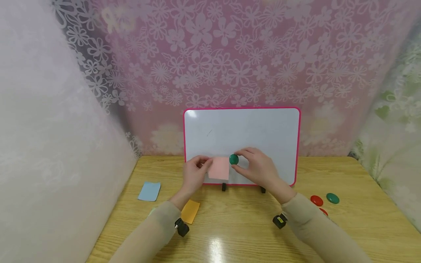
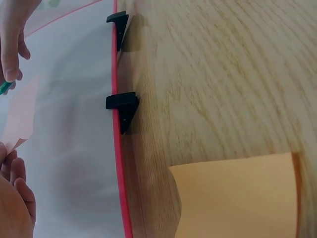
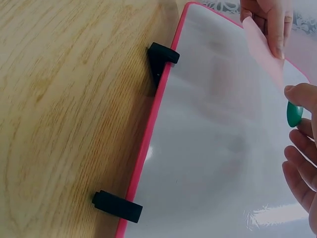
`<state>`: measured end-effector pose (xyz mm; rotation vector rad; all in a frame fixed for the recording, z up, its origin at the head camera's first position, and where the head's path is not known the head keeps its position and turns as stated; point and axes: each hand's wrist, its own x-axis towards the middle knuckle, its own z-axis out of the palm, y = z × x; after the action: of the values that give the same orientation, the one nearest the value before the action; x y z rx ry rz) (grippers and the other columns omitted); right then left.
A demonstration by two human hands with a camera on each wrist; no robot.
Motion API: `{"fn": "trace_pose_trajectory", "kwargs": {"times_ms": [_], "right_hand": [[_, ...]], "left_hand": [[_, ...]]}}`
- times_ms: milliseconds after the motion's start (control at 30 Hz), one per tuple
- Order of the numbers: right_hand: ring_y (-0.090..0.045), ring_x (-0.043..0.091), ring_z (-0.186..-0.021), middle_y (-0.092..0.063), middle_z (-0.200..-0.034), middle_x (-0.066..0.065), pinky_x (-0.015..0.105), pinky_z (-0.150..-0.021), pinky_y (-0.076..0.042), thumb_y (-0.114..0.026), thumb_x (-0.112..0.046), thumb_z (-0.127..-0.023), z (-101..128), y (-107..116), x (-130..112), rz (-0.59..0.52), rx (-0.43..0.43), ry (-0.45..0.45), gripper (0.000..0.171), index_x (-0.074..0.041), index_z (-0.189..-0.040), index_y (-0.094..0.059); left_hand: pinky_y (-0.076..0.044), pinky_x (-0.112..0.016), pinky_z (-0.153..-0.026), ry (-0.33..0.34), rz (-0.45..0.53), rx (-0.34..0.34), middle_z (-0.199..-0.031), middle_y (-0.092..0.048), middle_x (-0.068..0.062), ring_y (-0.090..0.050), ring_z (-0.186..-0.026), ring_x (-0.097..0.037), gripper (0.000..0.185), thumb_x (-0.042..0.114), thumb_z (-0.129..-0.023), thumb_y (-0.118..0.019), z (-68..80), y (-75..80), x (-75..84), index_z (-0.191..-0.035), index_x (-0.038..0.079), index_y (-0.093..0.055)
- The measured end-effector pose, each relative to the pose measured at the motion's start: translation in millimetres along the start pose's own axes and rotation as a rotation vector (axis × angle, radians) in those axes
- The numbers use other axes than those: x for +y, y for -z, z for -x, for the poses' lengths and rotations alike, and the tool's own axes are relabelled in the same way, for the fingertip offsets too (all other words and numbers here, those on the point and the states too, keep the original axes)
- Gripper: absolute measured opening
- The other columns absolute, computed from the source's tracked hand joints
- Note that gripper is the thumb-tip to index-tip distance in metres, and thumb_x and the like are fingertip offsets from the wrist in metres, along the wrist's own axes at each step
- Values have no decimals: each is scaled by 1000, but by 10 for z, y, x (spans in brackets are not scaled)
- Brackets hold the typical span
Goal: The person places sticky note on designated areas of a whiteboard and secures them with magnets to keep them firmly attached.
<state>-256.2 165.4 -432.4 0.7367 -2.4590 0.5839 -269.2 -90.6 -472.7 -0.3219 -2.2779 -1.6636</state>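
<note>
In the head view my left hand (image 1: 194, 173) pinches the left edge of a pink sticky note (image 1: 219, 168) in front of the whiteboard (image 1: 256, 128). My right hand (image 1: 260, 166) holds a round green magnet (image 1: 234, 159) between thumb and fingertips, close by the note's right edge. The right wrist view shows the note (image 3: 265, 52) standing off the board's surface, with the green magnet (image 3: 294, 114) just below its corner. From the left wrist, the note's lower corner (image 2: 20, 143) looks slightly curled beside my left fingers (image 2: 17, 171).
The pink-framed board stands on black feet (image 1: 224, 187). A blue sticky note (image 1: 149, 191) and an orange one (image 1: 190, 211) lie on the table at left; a pale green one (image 1: 152, 211) is mostly behind the left sleeve. Red magnets (image 1: 317, 200) and another green magnet (image 1: 333, 198) lie at right.
</note>
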Motion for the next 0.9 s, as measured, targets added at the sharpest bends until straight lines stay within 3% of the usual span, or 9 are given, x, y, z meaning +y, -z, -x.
{"fn": "trace_pose_trajectory", "kwargs": {"times_ms": [333,900], "right_hand": [[-69,27,-108,-74,-114,6,45,-84,-62,-94,-33,-84,-146,-13,10,46,24,20,41,-12,-116,-79],[-62,32,-121,-68,-128,12,45,-92,-60,-93,-33,-87,-394,-49,-72,90,78,82,46,-6,-121,-78]], "left_hand": [[-49,-26,-64,-6,-47,31,-86,-75,2,-61,-76,-17,13,23,-99,-81,-128,8,33,-98,10,-82],[-52,-26,-67,-94,-104,71,-92,-77,1,-62,-79,-18,19,27,-101,-79,-293,18,117,-104,9,-82]]}}
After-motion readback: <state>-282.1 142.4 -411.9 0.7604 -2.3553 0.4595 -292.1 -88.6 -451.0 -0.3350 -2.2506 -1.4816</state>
